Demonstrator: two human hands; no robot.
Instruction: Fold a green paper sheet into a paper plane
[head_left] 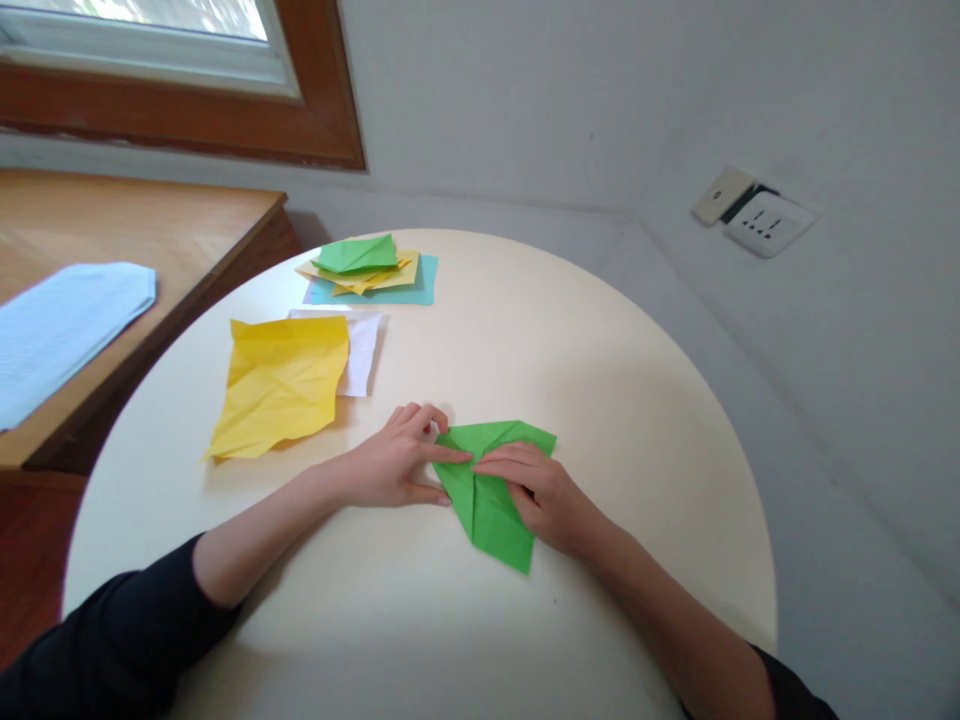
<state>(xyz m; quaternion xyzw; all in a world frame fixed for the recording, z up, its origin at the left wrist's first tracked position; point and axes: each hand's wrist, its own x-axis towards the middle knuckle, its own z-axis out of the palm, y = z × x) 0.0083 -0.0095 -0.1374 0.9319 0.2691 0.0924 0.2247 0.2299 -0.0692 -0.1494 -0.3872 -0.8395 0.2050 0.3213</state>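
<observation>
A: Start at the far left. What is there?

B: A pale blue sheet (64, 325) lies on a wooden desk (150, 225), under a window (142, 40) with a brown frame.

A: And on the round table (600, 380)?

B: A creased yellow paper (279, 384) lies flat near the left edge, overlapping a white sheet (362, 352). Further back sits a stack (371, 272): a folded green piece on top, yellow ones beneath, a teal sheet at the bottom.

A: Where are the hands?

B: Both are at the table's middle, near the front. The left hand (394, 465) lies palm down just left of a folded green paper (491, 500), its forefinger stretched out flat across the paper's upper left edge, the other fingers loosely curled on the table. It presses rather than grips.

A: The paper itself?

B: It lies flat on the table, a triangle-like shape with its tip pointing towards the person, and a crease runs down its middle.

A: The right hand?

B: The right hand (544, 495) rests on the paper's right half, fingers extended and pressed flat, their tips almost meeting the left forefinger at the crease. Nothing is clasped.

A: Further right?

B: A white socket (766, 223) is on the grey wall.
</observation>
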